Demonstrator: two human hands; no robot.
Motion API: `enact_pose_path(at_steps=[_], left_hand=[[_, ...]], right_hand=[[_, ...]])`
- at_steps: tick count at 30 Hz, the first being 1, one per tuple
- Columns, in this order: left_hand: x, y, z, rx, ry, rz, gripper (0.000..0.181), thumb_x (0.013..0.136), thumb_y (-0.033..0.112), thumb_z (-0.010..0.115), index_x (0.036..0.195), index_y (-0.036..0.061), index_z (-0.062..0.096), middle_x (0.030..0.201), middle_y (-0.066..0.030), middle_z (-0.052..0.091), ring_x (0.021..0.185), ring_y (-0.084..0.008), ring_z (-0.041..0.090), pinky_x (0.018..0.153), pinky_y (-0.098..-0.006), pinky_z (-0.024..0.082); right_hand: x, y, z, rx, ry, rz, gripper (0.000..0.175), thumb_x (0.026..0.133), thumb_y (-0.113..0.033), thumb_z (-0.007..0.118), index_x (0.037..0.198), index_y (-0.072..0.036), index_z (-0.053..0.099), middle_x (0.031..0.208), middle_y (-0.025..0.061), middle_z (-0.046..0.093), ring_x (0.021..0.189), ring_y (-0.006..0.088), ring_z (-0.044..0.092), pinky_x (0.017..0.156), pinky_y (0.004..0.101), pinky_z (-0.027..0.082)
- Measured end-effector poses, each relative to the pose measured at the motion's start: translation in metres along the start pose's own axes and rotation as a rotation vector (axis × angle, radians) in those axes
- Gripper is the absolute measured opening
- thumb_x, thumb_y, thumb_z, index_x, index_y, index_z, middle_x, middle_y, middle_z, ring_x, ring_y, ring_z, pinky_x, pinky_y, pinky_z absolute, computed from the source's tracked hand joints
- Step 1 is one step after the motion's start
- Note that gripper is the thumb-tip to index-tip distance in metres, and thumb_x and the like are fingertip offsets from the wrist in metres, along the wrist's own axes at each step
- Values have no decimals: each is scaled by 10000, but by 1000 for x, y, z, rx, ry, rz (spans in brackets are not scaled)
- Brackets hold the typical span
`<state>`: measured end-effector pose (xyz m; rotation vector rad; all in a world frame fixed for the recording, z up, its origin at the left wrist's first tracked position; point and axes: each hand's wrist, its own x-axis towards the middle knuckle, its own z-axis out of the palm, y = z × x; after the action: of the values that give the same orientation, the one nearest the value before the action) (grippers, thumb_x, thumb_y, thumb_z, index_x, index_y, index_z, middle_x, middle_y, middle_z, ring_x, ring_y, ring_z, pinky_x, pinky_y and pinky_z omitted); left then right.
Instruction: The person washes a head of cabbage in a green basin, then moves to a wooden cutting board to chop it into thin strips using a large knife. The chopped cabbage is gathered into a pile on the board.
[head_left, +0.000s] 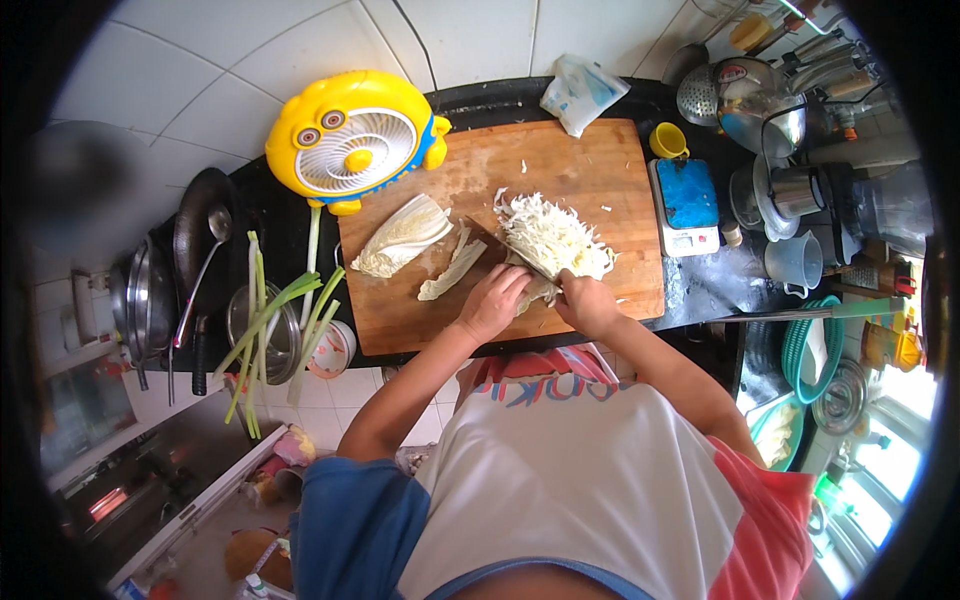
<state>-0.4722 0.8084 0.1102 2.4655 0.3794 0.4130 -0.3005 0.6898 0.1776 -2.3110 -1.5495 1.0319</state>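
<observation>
My right hand (589, 304) grips the handle of a kitchen knife (517, 251), its blade slanting up and left across the wooden cutting board (480, 165). Curled fingers of my left hand (493, 301) hold down a piece of napa cabbage (537, 289), mostly hidden by the hands and blade. Against the blade's right side lies a heap of shredded cabbage (555, 232). Left of the knife is a loose cabbage leaf strip (454, 271), and beyond it a larger cabbage wedge (403, 236).
A yellow fan (352, 142) stands at the board's back left corner. Spring onions (262, 330) lie across a steel pot at the left. Right of the board are a kitchen scale (685, 202), a yellow cup (668, 140) and a clear measuring jug (793, 261). A plastic bag (583, 94) touches the back edge.
</observation>
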Motion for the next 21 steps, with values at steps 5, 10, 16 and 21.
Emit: enact_pose_path(at_steps=[5, 10, 16, 21], left_hand=[[-9, -3, 4, 78, 75, 28, 272, 798, 77, 626, 1060, 9, 620, 1081, -113, 584, 1011, -298, 542, 900, -383, 470], [-7, -4, 7, 35, 117, 42, 236, 783, 58, 650, 1011, 7, 620, 1042, -132, 581, 966, -323, 547, 847, -399, 482], [-8, -5, 5, 34, 139, 47, 226, 773, 55, 661, 995, 26, 625, 1014, -116, 587, 947, -313, 557, 819, -391, 491], [-7, -4, 8, -16, 183, 27, 204, 768, 55, 670, 967, 36, 629, 979, -110, 593, 919, -310, 563, 802, -388, 494]], right_hand=[[-24, -10, -20, -4, 5, -44, 199, 835, -164, 569, 920, 12, 529, 723, 263, 632, 690, 447, 631, 666, 521, 515], [-19, -16, -13, -61, -5, -5, 204, 827, -148, 567, 933, 18, 515, 706, 260, 627, 687, 450, 631, 667, 519, 516], [-20, -12, -10, -39, -18, -42, 204, 822, -134, 555, 954, 17, 513, 710, 263, 629, 697, 464, 627, 663, 527, 514], [-25, -22, -15, -41, -47, 51, 193, 824, -138, 550, 943, 12, 527, 714, 272, 628, 702, 460, 631, 662, 530, 516]])
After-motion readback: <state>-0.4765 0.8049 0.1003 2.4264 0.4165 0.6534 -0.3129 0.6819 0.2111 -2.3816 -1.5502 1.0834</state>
